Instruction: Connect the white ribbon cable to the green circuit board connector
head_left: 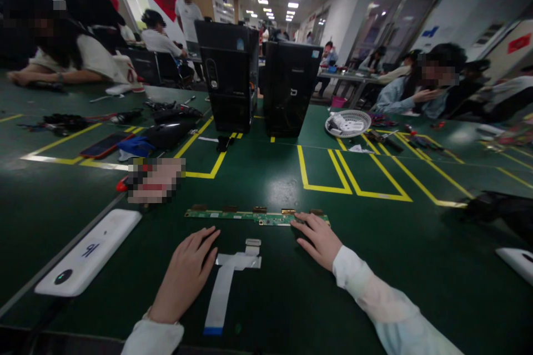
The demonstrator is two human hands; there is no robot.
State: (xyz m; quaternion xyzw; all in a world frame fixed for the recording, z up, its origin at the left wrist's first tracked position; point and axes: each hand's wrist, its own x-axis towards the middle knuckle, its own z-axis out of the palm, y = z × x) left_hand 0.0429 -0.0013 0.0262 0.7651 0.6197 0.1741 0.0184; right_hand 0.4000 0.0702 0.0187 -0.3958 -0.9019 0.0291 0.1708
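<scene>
A long, narrow green circuit board (237, 215) lies across the table in front of me, with several brown-gold tabs along its far edge. My right hand (317, 237) rests at the board's right end, fingers spread and fingertips touching it. Nearer to me lies a flat white ribbon cable (222, 291), folded at the top, with a connector (253, 242) at its far end and a blue tip at its near end. To the left of the cable, my left hand (187, 272) lies with fingers stretched out, holding nothing, its fingertips close to the cable's fold.
A white slab-shaped device (89, 252) lies at the left. Two black computer towers (229, 77) stand at the back. Right of them sits a white basket (362, 117). Yellow tape (327, 187) marks the green table (300, 305). Cables and tools lie far left; people sit around.
</scene>
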